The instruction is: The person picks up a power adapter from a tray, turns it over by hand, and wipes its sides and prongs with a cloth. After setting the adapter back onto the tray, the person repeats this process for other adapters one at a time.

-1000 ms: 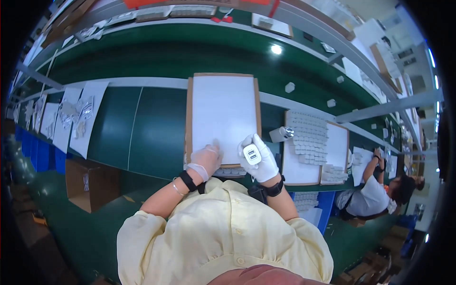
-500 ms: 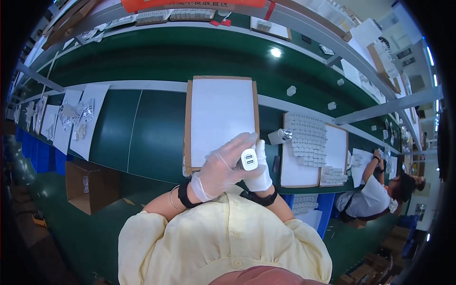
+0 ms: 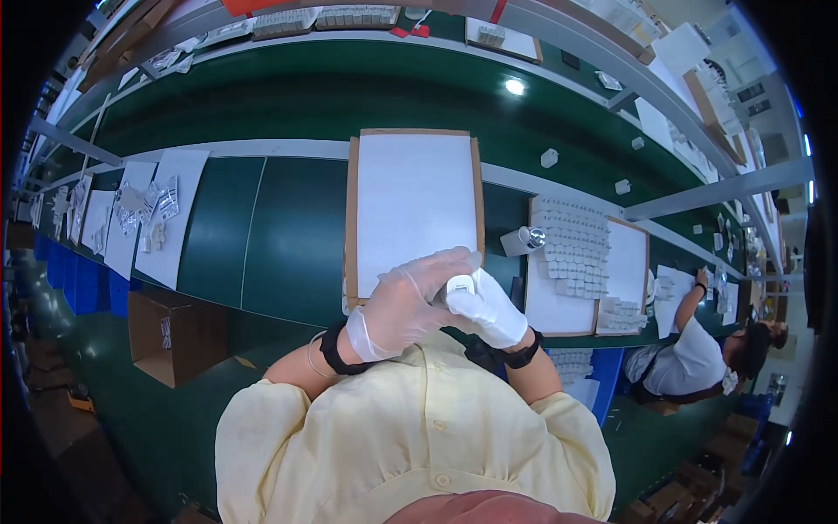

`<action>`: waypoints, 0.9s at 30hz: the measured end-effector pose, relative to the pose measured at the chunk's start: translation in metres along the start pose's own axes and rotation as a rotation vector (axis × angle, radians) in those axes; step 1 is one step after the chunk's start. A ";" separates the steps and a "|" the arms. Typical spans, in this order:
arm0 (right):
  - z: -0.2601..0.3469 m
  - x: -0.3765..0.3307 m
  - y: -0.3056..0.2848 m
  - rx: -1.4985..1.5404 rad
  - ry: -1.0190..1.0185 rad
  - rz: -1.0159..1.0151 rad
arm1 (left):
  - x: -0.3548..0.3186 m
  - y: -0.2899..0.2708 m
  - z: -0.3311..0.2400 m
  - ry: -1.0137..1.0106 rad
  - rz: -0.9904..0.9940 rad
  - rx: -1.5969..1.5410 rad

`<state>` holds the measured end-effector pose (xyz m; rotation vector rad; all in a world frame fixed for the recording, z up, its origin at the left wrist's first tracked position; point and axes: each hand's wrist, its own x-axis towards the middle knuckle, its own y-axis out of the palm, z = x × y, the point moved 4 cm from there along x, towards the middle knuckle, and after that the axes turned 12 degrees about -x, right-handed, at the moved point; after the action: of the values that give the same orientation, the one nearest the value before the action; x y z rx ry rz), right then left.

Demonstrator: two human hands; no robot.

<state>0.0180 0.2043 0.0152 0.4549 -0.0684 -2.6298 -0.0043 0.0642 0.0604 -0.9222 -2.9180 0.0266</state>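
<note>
Clear packets [image 3: 168, 199]: here they lie, well left of the white board [image 3: 419, 192], on white sheets [image 3: 182, 236]; dark print shows, too small to read.
Cardboard box [image 3: 196, 336]: standing open on the green floor [image 3: 253, 402], left of the board and lower; the small striped patch inside can't be made out.
Green table [image 3: 292, 236]: running left and right from beneath the board, with a pale seam crossing it.
Green belt [image 3: 297, 100]: sweeping past beyond the board's far edge.
Left hand [image 3: 406, 306]: clear-gloved, over the board's near edge, fingers curved around the charger's far side; whether it grips, I cannot tell.
White charger [image 3: 460, 286]: between both hands at the board's near right corner, small, smooth, rounded, partly under a thumb.
Right hand [image 3: 491, 313]: white-gloved, at that same corner, grasping the charger.
Silver-topped bottle [image 3: 522, 241]: just right of the board.
Pale blocks [image 3: 572, 240]: packed in rows, farther right.
Co-worker [image 3: 690, 354]: seated well right of the board, arm on the table.
</note>
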 end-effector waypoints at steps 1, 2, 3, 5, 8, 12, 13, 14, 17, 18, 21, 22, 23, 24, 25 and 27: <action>0.002 -0.002 0.003 0.022 -0.021 0.007 | -0.001 0.001 0.006 -0.014 -0.021 -0.080; 0.001 -0.003 0.005 0.022 -0.023 0.009 | -0.003 0.002 0.012 -0.028 -0.042 -0.160; 0.000 -0.004 0.005 0.025 -0.029 0.001 | -0.004 0.004 0.015 -0.040 -0.061 -0.241; -0.002 -0.006 0.007 0.029 -0.042 -0.014 | -0.005 0.006 0.014 -0.043 -0.069 -0.249; 0.002 -0.004 0.014 -0.022 -0.074 -0.126 | -0.006 0.006 0.013 -0.050 -0.089 -0.264; -0.004 -0.004 0.015 0.041 -0.039 -0.215 | -0.006 0.005 0.008 0.014 -0.046 -0.083; -0.007 -0.004 0.015 0.085 -0.012 -0.229 | -0.006 0.006 0.008 -0.036 -0.053 -0.133; -0.008 -0.004 0.015 0.086 -0.017 -0.230 | -0.007 0.006 0.008 -0.087 -0.059 -0.184; -0.017 -0.005 0.015 0.429 0.119 -0.206 | -0.011 0.007 0.017 -0.117 -0.037 -0.343; -0.016 -0.006 0.014 0.434 0.113 -0.208 | -0.011 0.006 0.020 -0.099 -0.013 -0.456; 0.004 -0.009 0.012 0.147 -0.124 -0.228 | -0.008 0.001 0.021 -0.063 0.044 -0.524; 0.008 -0.008 0.012 0.153 -0.130 -0.233 | -0.005 -0.001 0.018 -0.041 0.070 -0.486; 0.015 -0.008 0.008 -0.035 -0.193 -0.305 | -0.004 -0.002 0.016 -0.020 0.093 -0.450; 0.022 -0.008 0.004 -0.224 -0.253 -0.376 | -0.003 -0.003 0.011 -0.024 0.098 -0.447; 0.026 -0.009 0.001 -0.414 -0.309 -0.448 | -0.003 -0.004 0.005 -0.069 0.099 -0.433; 0.021 -0.012 -0.004 -0.385 -0.314 -0.487 | -0.004 -0.005 -0.006 -0.158 0.097 -0.404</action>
<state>0.0193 0.2124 0.0384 -0.0917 0.4990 -3.0625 -0.0036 0.0574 0.0661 -1.1618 -3.0796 -0.5252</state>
